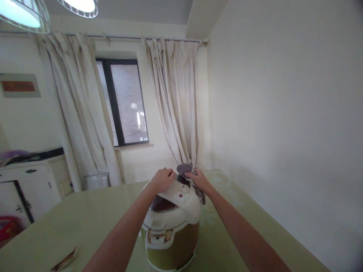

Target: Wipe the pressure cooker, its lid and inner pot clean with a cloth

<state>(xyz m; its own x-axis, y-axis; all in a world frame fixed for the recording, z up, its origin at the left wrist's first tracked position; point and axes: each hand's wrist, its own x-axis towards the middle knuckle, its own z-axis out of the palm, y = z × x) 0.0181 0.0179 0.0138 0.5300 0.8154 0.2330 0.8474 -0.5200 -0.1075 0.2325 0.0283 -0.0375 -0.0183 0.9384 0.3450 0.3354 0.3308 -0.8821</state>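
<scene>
A round electric cooker with a white lid and a gold-brown body stands on the table in front of me. Over the top left of its lid, my left hand is closed, its fingers curled on the lid. My right hand pinches a patterned grey-purple cloth at the lid's far right. Part of that cloth hangs down the cooker's right side. On the lid are a dark window, a knob and a small red dot; a latch sits at the front.
The pale green table runs up to a white wall on the right. A thin folded item lies at its front left. Curtains hang behind, beside a window. At left are a white cabinet and a red basket.
</scene>
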